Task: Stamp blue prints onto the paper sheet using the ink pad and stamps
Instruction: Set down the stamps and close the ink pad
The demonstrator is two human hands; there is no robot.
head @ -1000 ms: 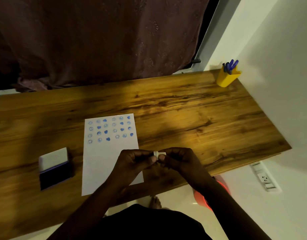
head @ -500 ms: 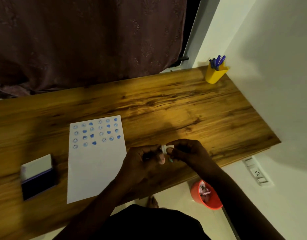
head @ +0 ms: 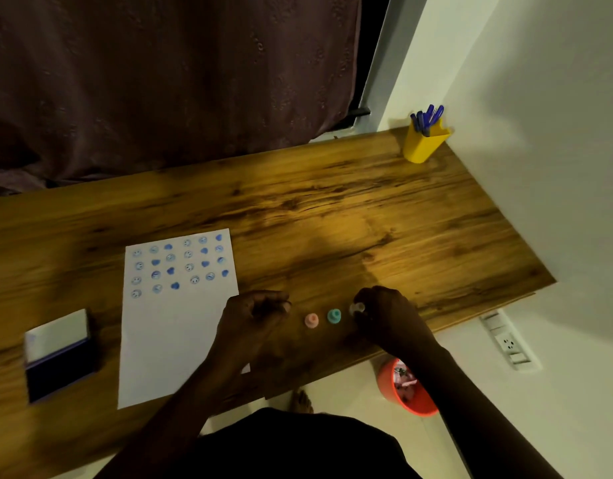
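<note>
A white paper sheet (head: pixel 175 326) lies on the wooden desk (head: pixel 332 216), its upper part covered with several blue smiley and heart prints. An open ink pad (head: pixel 58 354) with a dark blue pad and raised white lid sits left of the sheet. A pink stamp (head: pixel 311 320) and a teal stamp (head: pixel 334 316) stand upright on the desk between my hands. My right hand (head: pixel 388 316) pinches a small clear stamp (head: pixel 357 308) right of the teal one. My left hand (head: pixel 255 318) hovers curled at the sheet's right edge, nothing visible in it.
A yellow pen holder (head: pixel 423 143) with blue pens stands at the desk's far right corner by the white wall. Below the desk edge sit a red bin (head: pixel 407 392) and a wall socket (head: pixel 507 340). A dark curtain hangs behind the desk.
My hands, earlier joined around a small white piece, have separated. The pink and teal stamps now stand on the desk, and my right hand holds the clear stamp beside them.
</note>
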